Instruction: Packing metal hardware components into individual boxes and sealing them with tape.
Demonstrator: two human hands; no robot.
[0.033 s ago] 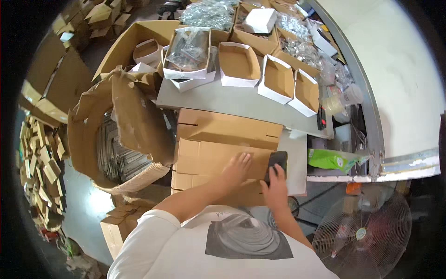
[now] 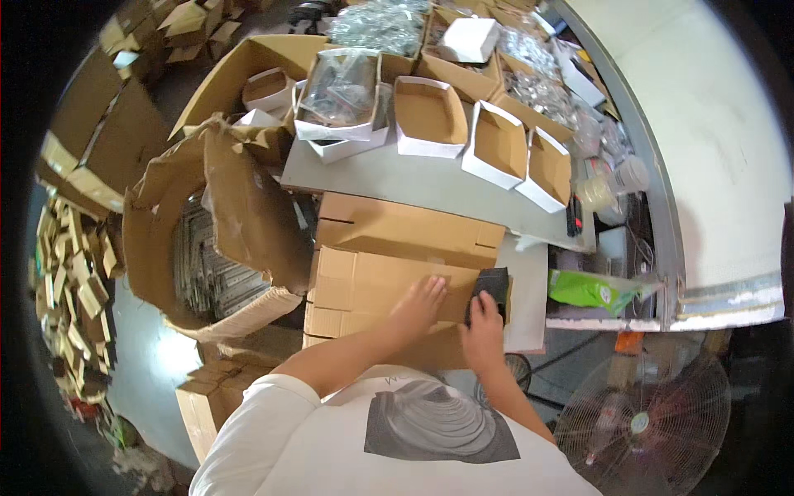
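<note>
A folded brown cardboard box (image 2: 380,281) lies flat in front of me, its flaps turned toward the left. My left hand (image 2: 420,302) rests on its middle with fingers stretched out, pressing on the board and holding nothing. At the box's right end, my right hand (image 2: 484,322) has its fingers closed on a black rectangular object (image 2: 491,281). The fingers partly cover this object, and I cannot make out its exact kind. Another cardboard panel (image 2: 413,227) shows just beyond the box.
White-sided open trays (image 2: 430,116) stand on the grey table (image 2: 347,178) beyond. A torn carton (image 2: 157,240) of metal parts sits left. On the right are a red-and-black tool (image 2: 574,217), a green bag (image 2: 583,289) and a floor fan (image 2: 641,422).
My right hand has shifted slightly left and toward me, and the black object has tilted with it. My left hand stays in place on the cardboard.
</note>
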